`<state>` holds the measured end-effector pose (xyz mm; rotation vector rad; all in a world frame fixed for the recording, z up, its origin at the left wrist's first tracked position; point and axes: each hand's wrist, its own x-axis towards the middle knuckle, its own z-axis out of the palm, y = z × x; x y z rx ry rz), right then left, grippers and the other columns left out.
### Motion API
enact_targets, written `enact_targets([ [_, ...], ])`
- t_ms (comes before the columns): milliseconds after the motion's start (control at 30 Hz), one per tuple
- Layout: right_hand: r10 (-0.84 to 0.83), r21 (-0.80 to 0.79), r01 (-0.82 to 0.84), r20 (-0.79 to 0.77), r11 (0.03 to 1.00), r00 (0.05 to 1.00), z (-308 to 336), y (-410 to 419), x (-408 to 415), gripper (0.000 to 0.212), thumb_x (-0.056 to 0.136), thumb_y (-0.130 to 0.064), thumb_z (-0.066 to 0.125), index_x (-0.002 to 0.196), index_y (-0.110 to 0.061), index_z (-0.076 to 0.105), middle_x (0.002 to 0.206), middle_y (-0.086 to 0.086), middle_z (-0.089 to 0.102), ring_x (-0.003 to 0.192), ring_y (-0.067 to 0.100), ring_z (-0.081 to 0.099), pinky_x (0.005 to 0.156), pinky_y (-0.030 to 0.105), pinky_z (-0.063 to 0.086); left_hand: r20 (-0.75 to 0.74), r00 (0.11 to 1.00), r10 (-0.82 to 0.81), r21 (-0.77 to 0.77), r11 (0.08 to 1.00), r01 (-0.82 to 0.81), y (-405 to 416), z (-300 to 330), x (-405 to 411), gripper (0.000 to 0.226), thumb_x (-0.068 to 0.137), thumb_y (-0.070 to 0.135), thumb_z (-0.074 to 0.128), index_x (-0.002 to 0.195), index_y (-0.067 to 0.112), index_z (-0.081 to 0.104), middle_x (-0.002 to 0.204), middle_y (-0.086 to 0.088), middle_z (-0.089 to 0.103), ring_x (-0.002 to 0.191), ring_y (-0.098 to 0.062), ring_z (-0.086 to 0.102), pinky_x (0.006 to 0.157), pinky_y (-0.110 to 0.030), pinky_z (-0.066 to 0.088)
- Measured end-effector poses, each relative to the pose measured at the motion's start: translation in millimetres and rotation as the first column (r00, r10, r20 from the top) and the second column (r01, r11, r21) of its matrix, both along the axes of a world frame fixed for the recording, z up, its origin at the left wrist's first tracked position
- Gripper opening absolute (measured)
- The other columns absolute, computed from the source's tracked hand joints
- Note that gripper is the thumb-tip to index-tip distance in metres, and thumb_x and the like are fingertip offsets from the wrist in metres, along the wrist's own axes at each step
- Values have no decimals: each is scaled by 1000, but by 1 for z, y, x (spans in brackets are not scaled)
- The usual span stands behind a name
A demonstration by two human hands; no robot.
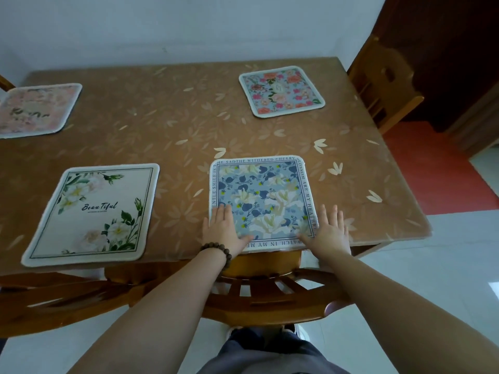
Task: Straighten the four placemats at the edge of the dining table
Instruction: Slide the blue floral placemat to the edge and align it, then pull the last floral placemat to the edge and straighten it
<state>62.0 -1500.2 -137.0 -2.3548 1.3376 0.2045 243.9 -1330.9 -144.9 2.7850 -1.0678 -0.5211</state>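
Blue placemat (263,202) under my flat, open left hand (224,230) and right hand (328,233), neither gripping; uneven pressure could skew it past the table (189,125) edge.

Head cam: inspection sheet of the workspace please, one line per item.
Surface: dining table under a brown leaf-print cover, near edge toward the person.
Job's things: blue floral placemat at the near edge, looks square to it; white Beautiful placemat on the near left, rotated; pink placemat far left, partly out of frame; rose placemat far right, rotated.
Clutter: nothing seen.
Grippers: left hand flat on the blue mat's near left corner, beaded bracelet on its wrist; right hand flat at its near right corner, mostly on the table.
Cables: nothing seen.
Surroundings: wooden chair tucked in front, second chair at the right end, white wall, red floor strip.
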Motion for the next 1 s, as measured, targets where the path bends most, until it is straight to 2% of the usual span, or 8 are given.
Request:
enact_targets([
  [167, -98, -64, 104, 102, 992, 990, 27, -22, -23, 92, 88, -57, 52, 151, -21, -5, 159, 8, -12, 146, 24, -13, 118, 46, 2, 12, 991, -135, -65, 989, 135, -54, 17, -18, 103, 76, 77, 43, 151, 17, 5, 159, -5, 6, 145, -23, 5, 116, -45, 8],
  [400, -307, -121, 320, 116, 940, 945, 50, -51, -88, 81, 92, -49, 48, 152, -22, 1, 160, 9, -10, 147, 25, -9, 118, 45, 2, 14, 933, -359, -119, 926, 359, -136, 31, -79, 99, 78, 76, 39, 150, 18, 4, 159, -4, 4, 145, -22, 1, 116, -49, 9],
  [500, -353, -118, 368, 125, 923, 927, 55, -62, -117, 78, 93, -48, 46, 152, -22, 3, 160, 10, -10, 147, 26, -9, 119, 44, 1, 5, 910, -414, -128, 903, 411, -158, 35, -109, 101, 77, 80, 33, 150, 18, 3, 159, -3, 3, 145, -21, 1, 116, -48, 9],
  [633, -420, -112, 439, 161, 891, 893, 51, -86, -164, 74, 94, -47, 44, 152, -19, 8, 160, 11, -6, 147, 27, -7, 118, 45, 3, 16, 896, -444, -136, 887, 442, -192, 39, -145, 97, 78, 76, 37, 150, 20, 6, 159, -3, 6, 145, -22, 1, 116, -48, 9],
  [833, -399, -86, 410, 117, 908, 909, 29, -153, -234, 71, 96, -49, 37, 152, -19, 5, 160, 11, -7, 147, 27, -8, 119, 43, 2, 67, 894, -442, -122, 886, 447, -266, 35, -219, 95, 79, 74, 37, 150, 19, 8, 159, -4, 6, 145, -22, 1, 115, -48, 7],
  [1000, -278, -98, 287, 95, 953, 956, 31, -241, -297, 70, 96, -50, 34, 152, -21, 5, 161, 7, -6, 147, 24, -9, 119, 43, 3, 96, 923, -372, -145, 912, 383, -354, 42, -282, 89, 83, 70, 36, 151, 19, 9, 159, -5, 4, 145, -22, -1, 115, -45, 6],
])
